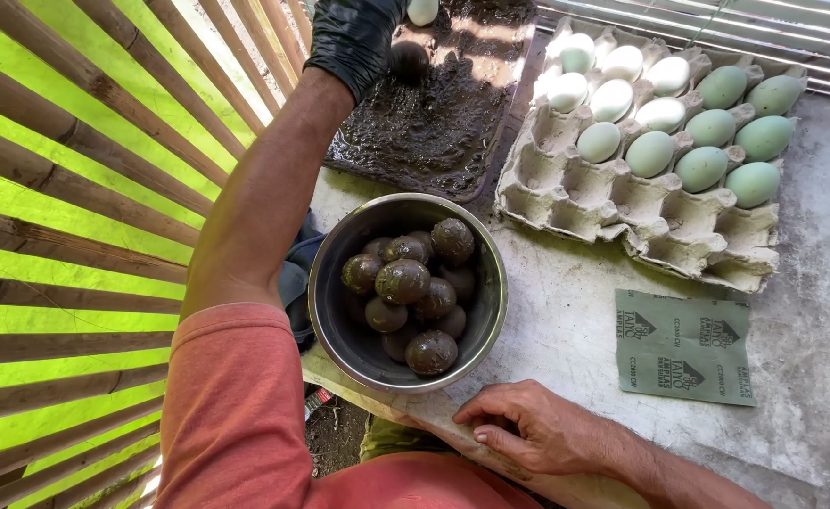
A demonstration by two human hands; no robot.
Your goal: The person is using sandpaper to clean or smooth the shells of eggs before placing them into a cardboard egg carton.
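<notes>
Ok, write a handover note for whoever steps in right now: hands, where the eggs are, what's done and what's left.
Left hand, black-gloved, is over the mud tray against a mud-coated egg; grip unclear.
Right hand, bare, rests on the table edge and holds nothing.
Done: a pile of coated eggs sits in the steel bowl.
Left: the clean white and green eggs in the carton, plus one pale egg at the tray's far end.
A green abrasive sheet lies by the carton.
</notes>
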